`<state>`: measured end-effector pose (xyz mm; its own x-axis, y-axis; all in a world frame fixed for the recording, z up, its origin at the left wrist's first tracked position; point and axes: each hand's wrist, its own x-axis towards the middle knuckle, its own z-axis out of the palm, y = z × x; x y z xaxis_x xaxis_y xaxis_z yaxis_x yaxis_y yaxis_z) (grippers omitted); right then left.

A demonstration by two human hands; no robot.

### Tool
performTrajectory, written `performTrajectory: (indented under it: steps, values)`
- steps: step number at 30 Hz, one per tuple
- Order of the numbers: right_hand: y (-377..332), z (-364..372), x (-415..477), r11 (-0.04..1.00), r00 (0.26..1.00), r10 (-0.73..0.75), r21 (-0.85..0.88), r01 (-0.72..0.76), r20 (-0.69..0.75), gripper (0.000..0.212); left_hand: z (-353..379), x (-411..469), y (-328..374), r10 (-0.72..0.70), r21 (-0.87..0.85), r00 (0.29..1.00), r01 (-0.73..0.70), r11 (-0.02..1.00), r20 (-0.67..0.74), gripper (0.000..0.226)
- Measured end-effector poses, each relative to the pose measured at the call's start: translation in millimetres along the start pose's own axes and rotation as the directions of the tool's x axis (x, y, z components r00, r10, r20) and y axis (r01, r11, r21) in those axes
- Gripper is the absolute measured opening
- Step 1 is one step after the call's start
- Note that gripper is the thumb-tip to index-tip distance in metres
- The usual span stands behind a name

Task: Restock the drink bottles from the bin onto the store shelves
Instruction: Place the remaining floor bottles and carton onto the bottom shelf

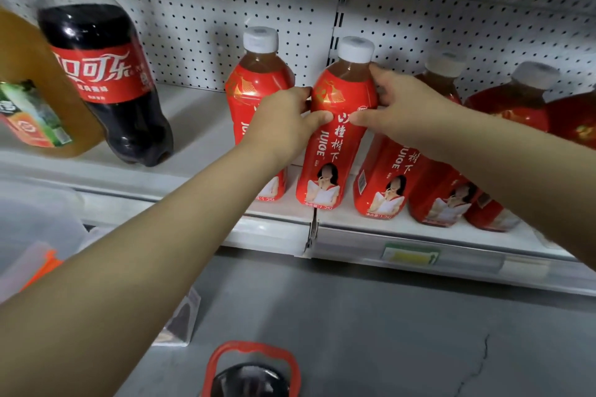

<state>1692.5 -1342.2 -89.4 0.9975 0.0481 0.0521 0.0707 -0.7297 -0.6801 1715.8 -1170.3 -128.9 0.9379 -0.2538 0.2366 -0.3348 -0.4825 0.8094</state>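
Both hands clasp one red-labelled juice bottle (335, 151). The left hand (283, 126) wraps its left side, thumb across the label, and the right hand (396, 109) curls round its right shoulder, just under the white cap (356, 49). Between them the bottle stands upright on the shelf (200, 119). A matching bottle (258, 80) stands just behind the left hand, and a cola bottle (106, 80) well beyond it.

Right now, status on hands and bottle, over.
Holding with left hand and right hand. The juice bottle upright at shelf front. Crowded by neighbour bottles either side.
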Motion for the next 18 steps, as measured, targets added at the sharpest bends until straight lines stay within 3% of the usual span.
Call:
performTrajectory:
  steps: [11,14,18]
  values:
    - [-10.2,8.1,-12.3,0.998,0.996,0.031,-0.054,-0.036,-0.083,0.063,-0.4,-6.5,0.6,-0.047,0.003,0.999,0.047,0.999,0.000,0.027]
    - [-11.8,15.0,-26.6,0.999,0.994,0.035,0.022,-0.032,-0.100,0.054,-6.5,-20.2,3.0,-0.065,-0.055,0.997,0.067,0.996,0.047,0.024]
    - [-8.5,26.0,-60.9,0.970,0.995,0.019,0.241,0.006,-0.099,0.058,-21.1,-58.5,0.4,-0.109,-0.200,0.990,0.126,0.972,0.094,0.042]
